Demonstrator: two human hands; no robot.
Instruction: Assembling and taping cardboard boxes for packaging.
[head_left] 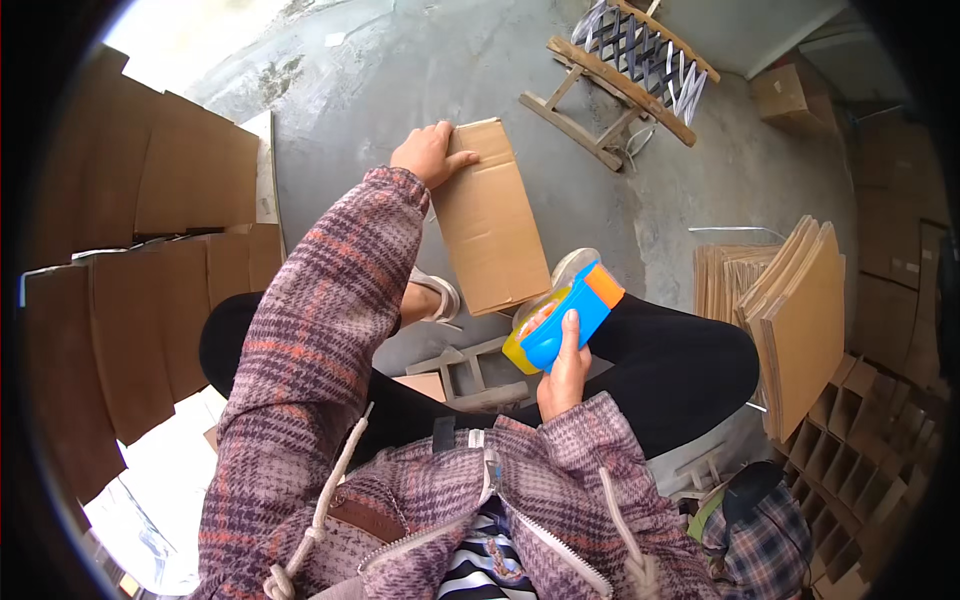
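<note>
Between my feet is a closed brown cardboard box, long and narrow. My left hand grips its far left corner, thumb lying on the top face and fingers over the edge. In my right hand is a blue tape dispenser with an orange front end and a yellow roll in it. The dispenser is just beyond the box's near right corner, above my right shoe. Whether it touches the box, I cannot tell.
Flattened cardboard stands in a stack at right, above cardboard dividers. Large cartons line the left side. A wooden folding stool with woven straps stands ahead on the concrete floor. Another person is at lower right.
</note>
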